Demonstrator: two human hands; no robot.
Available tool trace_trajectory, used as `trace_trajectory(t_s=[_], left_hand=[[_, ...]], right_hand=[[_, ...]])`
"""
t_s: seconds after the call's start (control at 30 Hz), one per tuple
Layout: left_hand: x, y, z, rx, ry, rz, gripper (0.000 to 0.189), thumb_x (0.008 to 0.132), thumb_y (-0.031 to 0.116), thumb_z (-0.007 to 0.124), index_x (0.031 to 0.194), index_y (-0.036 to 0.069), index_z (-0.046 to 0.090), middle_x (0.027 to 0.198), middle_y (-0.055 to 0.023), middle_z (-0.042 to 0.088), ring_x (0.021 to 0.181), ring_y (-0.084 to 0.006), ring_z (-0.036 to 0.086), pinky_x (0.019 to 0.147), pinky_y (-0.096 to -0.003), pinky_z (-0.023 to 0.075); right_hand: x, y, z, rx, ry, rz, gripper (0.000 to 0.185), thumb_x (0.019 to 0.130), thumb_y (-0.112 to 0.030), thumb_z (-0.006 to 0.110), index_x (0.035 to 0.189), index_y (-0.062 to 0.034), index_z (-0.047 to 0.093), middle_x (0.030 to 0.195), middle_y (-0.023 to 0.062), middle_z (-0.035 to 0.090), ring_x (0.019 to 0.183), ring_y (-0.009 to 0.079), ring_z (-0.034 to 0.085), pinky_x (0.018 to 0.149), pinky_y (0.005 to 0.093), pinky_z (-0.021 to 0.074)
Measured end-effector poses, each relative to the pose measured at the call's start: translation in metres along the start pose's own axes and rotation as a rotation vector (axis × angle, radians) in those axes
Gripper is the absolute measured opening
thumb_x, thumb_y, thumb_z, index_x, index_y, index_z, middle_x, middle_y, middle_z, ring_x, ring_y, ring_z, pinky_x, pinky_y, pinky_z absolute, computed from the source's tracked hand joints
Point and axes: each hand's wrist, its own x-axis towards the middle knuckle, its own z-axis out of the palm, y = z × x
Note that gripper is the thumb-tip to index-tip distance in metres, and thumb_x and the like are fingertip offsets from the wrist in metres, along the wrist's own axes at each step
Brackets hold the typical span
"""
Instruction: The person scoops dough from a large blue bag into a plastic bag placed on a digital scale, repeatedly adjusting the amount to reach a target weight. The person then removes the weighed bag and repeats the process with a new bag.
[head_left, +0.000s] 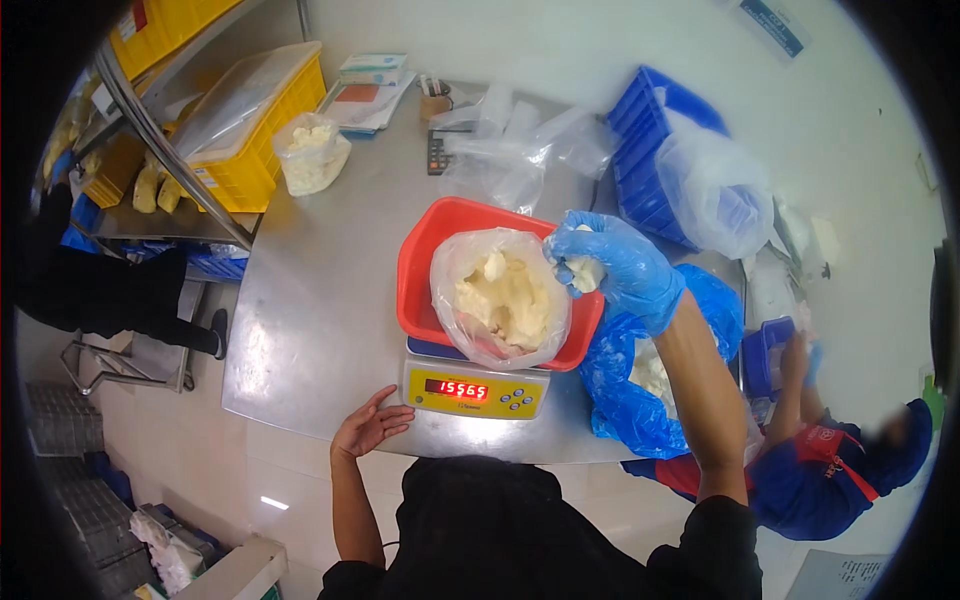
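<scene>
My right hand (619, 266), in a blue glove, grips a pale, crumbly lump (585, 273) over the right rim of a red plastic tub (420, 255). Inside the tub stands an unsealed clear plastic bag (450, 315) holding a creamy white, lumpy substance (517, 300). The tub rests on a digital weighing scale (476, 390) with a lit red display. Bare and with its fingers apart, my left hand (373, 424) is at the table edge beside the scale's left side. Partly under my right forearm, a blue plastic bag (622, 375) contains more white lumps (651, 371).
On the steel table (315, 300) are a filled clear bag (313, 157), a calculator (438, 152), empty plastic bags (510, 150) and a blue crate (641, 157). Yellow crates (255, 135) stand left. A co-worker (817, 472) works at right; another person (97, 277) stands far left.
</scene>
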Motion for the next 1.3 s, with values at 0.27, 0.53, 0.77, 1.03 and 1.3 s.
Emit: trace_trajectory(t_s=[0.27,0.53,0.77,1.03,1.3], left_hand=[[-0.004,-0.001,-0.002,-0.033,-0.016,0.013,0.069,0.090,0.034,0.059,0.146,0.011,0.025,0.128,-0.0274,0.051,0.125,-0.0372,0.047,0.106,-0.0445,0.0378],[-0.001,0.000,-0.004,-0.047,-0.028,-0.003,0.071,0.090,0.035,0.060,0.146,0.011,0.025,0.129,-0.0278,0.050,0.125,-0.0378,0.047,0.106,-0.0456,0.0372],[0.000,0.000,-0.006,-0.050,-0.049,-0.009,0.070,0.091,0.035,0.058,0.147,0.011,0.023,0.129,-0.0286,0.049,0.126,-0.0380,0.046,0.107,-0.0458,0.0358],[-0.002,0.002,-0.007,-0.046,-0.052,-0.012,0.069,0.092,0.035,0.058,0.147,0.012,0.023,0.131,-0.0290,0.048,0.127,-0.0387,0.045,0.107,-0.0460,0.0350],[-0.001,0.002,-0.011,-0.065,-0.063,-0.025,0.070,0.091,0.035,0.058,0.147,0.012,0.022,0.131,-0.0300,0.047,0.127,-0.0394,0.044,0.107,-0.0461,0.0350]], right_hand=[[0.013,0.004,0.026,-0.634,-0.012,-0.017,0.023,0.075,-0.025,0.070,0.090,-0.0076,0.064,0.081,0.0077,0.060,0.071,0.0166,0.060,0.066,0.0289,0.0482],[0.031,0.024,0.020,-1.187,-0.034,-0.039,0.033,0.069,-0.037,0.072,0.088,-0.0105,0.069,0.101,0.0175,0.062,0.104,0.0290,0.057,0.091,0.0407,0.0436],[0.051,0.066,0.038,-1.604,-0.034,-0.038,0.029,0.073,-0.024,0.066,0.099,-0.0103,0.069,0.095,0.0148,0.066,0.089,0.0325,0.064,0.077,0.0427,0.0525],[0.021,0.054,0.052,-1.609,-0.193,-0.183,0.018,0.079,-0.021,0.060,0.085,-0.0072,0.071,0.080,0.0180,0.068,0.074,0.0338,0.067,0.065,0.0432,0.0531],[0.022,0.085,0.051,-1.632,-0.186,-0.271,0.016,0.081,-0.024,0.060,0.087,-0.0147,0.073,0.076,0.0140,0.068,0.070,0.0328,0.066,0.063,0.0423,0.0524]])
